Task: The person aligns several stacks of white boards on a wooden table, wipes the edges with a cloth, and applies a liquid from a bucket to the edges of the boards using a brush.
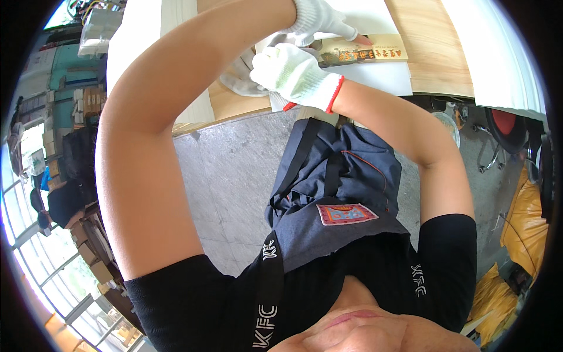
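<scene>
My left hand, in a white knit glove, reaches over the far part of the table. One stretched finger with a bare tip rests on a printed tan strip with dark pictures and orange lettering. Closer to me is my right hand, in a white glove with a red cuff, its fingers curled into a fist; whatever they hold, if anything, is hidden. A crumpled whitish piece, perhaps another glove, lies beside and partly under it. White sheets lie beneath the strip.
The pale wooden table carries stacked white paper at left and right. Its near edge is just in front of my grey apron. A wheeled chair and yellow sacks stand right; cluttered shelves line the left.
</scene>
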`<state>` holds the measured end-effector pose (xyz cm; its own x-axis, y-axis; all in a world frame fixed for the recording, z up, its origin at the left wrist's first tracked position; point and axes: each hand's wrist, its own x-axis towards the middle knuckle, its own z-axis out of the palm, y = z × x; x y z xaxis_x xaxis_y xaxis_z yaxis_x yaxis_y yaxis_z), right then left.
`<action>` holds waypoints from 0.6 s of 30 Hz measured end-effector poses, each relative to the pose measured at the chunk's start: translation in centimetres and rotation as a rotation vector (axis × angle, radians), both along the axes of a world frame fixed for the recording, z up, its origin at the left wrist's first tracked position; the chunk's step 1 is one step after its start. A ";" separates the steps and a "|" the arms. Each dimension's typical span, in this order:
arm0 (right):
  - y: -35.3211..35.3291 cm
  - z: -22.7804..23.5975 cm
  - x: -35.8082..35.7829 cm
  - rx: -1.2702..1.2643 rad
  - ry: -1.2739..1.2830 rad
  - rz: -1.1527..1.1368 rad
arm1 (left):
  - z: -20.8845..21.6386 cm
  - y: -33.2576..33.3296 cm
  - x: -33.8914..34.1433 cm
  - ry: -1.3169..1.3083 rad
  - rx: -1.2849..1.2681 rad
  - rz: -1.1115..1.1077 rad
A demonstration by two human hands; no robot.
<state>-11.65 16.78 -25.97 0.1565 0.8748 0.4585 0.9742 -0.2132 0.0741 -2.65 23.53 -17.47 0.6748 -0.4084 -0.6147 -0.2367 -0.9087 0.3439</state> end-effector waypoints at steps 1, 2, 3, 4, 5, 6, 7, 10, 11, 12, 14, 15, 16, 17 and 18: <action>-0.1 0.2 -0.1 0.004 0.012 -0.018 | -0.2 0.0 -0.2 -0.004 0.005 -0.003; -1.0 0.6 0.2 0.092 0.023 0.030 | -0.3 0.0 -0.3 -0.009 0.009 -0.005; -2.2 0.7 1.1 0.054 0.130 0.071 | -0.4 -0.1 -0.4 -0.015 0.020 -0.011; -3.9 0.2 2.4 0.010 0.242 0.107 | -0.6 -0.2 -0.3 -0.021 0.022 -0.024; -7.5 0.5 3.6 0.100 0.399 0.102 | -0.9 -0.3 -0.2 -0.019 0.021 -0.033; -10.3 0.4 4.6 0.204 0.567 0.146 | -1.5 0.5 -0.7 0.000 0.029 -0.003; -13.5 0.5 6.0 0.093 0.561 0.024 | -1.5 0.7 -0.8 0.008 0.029 0.001; -22.2 -1.0 9.9 0.178 -0.086 -0.088 | -2.1 0.7 -0.5 0.016 0.055 -0.062; -23.8 -1.3 10.4 0.135 -0.046 -0.133 | -2.3 0.5 -0.4 0.006 0.066 -0.115; -25.0 -1.8 10.8 0.093 -0.004 -0.176 | -2.5 1.0 -0.7 -0.132 0.134 -0.323; -26.6 -1.0 11.9 -0.017 0.108 -0.277 | -0.3 -2.0 -1.4 -0.180 0.417 -0.418; -27.2 -0.5 11.9 -0.125 0.043 -0.427 | 0.6 -1.7 -1.7 -0.321 0.311 -0.589; -25.7 0.9 11.5 -0.222 -0.025 -0.545 | -2.0 -0.6 -1.5 -0.315 0.313 -0.392; -25.8 1.9 11.5 -0.322 -0.090 -0.693 | -1.2 -1.6 -2.2 -0.354 0.240 -0.248; -26.3 1.0 12.3 -0.397 -0.348 -0.591 | -0.3 -2.7 -3.1 -0.393 0.149 -0.105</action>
<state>0.63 -9.54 -24.98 0.5513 0.7997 0.2377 0.6147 -0.5820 0.5323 -5.78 20.84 -17.78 0.8288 -0.4136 -0.3769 -0.4173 -0.9056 0.0761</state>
